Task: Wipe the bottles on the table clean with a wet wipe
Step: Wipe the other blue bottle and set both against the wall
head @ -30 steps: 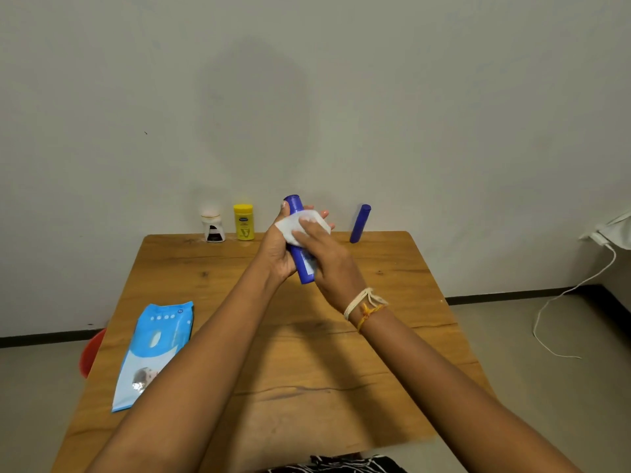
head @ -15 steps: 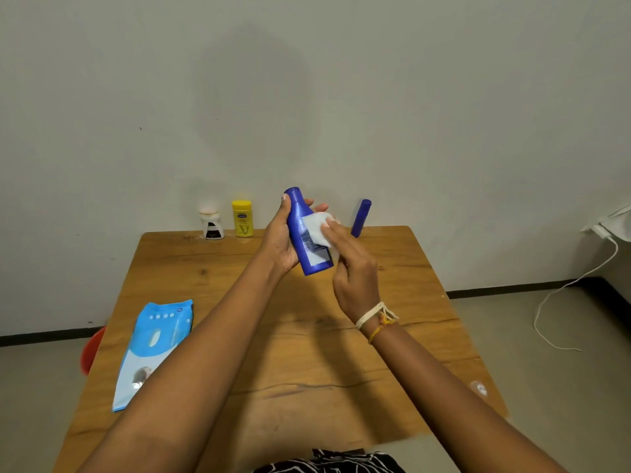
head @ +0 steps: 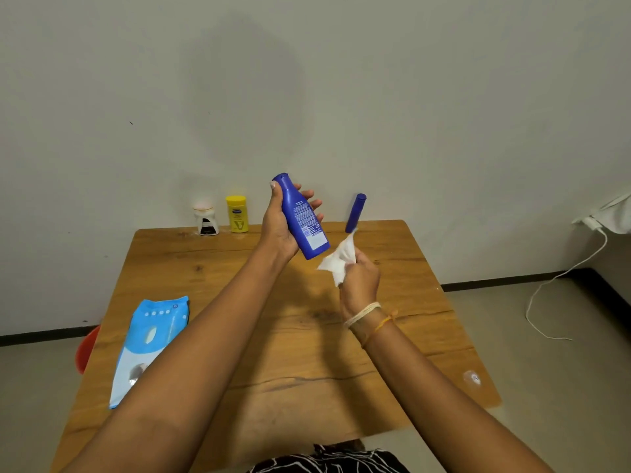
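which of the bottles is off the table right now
The flat blue lotion bottle, gripped in the left hand. The yellow bottle, white jar and slim blue tube stand on the table.

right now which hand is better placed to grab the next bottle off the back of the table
Judging by the frame, the left. The left hand holds only the blue bottle and is nearer the yellow bottle; once it sets that down it is free. The right hand is closed on the wet wipe.
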A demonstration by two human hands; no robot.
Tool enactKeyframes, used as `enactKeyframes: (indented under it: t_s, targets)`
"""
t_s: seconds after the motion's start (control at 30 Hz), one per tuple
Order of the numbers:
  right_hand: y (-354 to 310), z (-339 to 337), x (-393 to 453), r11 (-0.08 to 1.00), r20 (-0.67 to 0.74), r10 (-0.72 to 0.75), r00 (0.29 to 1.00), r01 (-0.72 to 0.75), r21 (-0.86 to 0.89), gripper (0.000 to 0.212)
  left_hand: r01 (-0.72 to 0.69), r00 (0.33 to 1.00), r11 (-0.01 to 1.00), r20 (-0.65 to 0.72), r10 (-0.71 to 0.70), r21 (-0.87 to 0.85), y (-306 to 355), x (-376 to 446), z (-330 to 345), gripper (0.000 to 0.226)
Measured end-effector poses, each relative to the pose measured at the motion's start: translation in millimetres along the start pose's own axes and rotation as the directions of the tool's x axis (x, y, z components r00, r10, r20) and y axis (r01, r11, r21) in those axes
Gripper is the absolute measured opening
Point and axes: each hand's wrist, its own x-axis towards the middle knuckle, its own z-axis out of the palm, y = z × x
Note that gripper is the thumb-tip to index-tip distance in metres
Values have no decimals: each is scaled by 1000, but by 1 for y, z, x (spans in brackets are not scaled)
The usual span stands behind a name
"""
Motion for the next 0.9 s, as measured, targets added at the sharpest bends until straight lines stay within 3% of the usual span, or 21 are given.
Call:
enactKeyframes:
  t_s: [0.07, 0.13, 0.23, 0.37, 0.5, 0.6, 0.73, 0.9]
  targets:
    - [-13, 14, 2, 960, 114, 175, 978, -195, 199, 23, -33, 999, 992, 34, 30, 118, -5, -1, 3, 43]
    - [-20, 25, -5, 929, 207, 241, 948, -287, 235, 14, -57, 997, 983, 66, 46, 177, -8, -2, 6, 43]
    - [-31, 31, -8, 908, 217, 322, 922, -366, 207, 33, -74, 994, 981, 90, 59, 179, -5, -1, 4, 44]
    - [-32, 32, -8, 890, 152, 448, 881, -456, 24, 46, -113, 991, 980, 85, 100, 162, -2, 0, -1, 44]
    - [-15, 25, -16, 794, 305, 494, 815, -565, 225, 50, -116, 990, 981, 102, 101, 156, 2, 0, -2, 43]
    - [-27, 17, -9, 767, 366, 498, 786, -596, 236, 51, -94, 989, 986, 125, 78, 134, 2, -3, -2, 43]
    - [-39, 18, -8, 719, 372, 535, 759, -640, 271, 29, -84, 989, 983, 137, 61, 165, -2, -8, -1, 43]
    - [-27, 22, -12, 777, 380, 510, 772, -603, 181, 44, -135, 983, 949, 159, 92, 284, -2, -10, -4, 43]
